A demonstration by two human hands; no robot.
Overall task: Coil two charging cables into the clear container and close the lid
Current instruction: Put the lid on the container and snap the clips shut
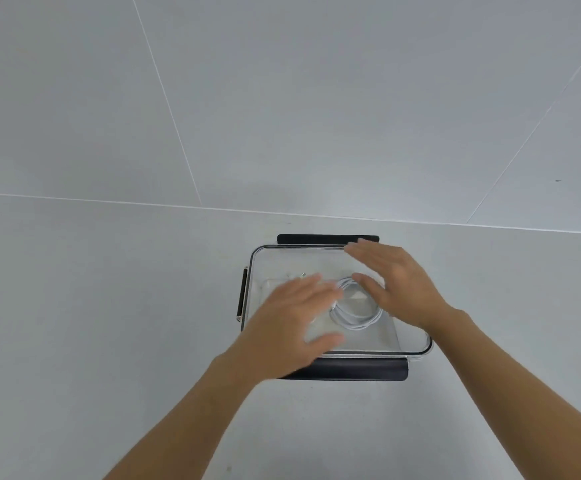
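Two bare forearms enter from the bottom edge, nearest the camera, and converge over the container.

Surface (109, 306): pale grey, seamed panels, otherwise bare around the work.

Clear container (258, 268): sits flat on the surface, rounded-rectangular. A clear lid appears to lie on top, judging by the rim outline; seating not confirmed. Black latch flaps (351, 370) stick out at the near, far and left sides, so judged not yet clipped down.

Left hand (292, 323): flat, palm down, fingers (303, 284) spread and gripping nothing, over the near-left part of the lid. Motion-blurred; contact uncertain.

Right hand (400, 285): likewise flat and empty, over the far-right part. Opposite-corner placement likely meant to press the lid evenly before latching.

White charging cables (355, 311): coiled in loops on the container floor, seen through the clear plastic between the hands. Cannot separate one cable from two.
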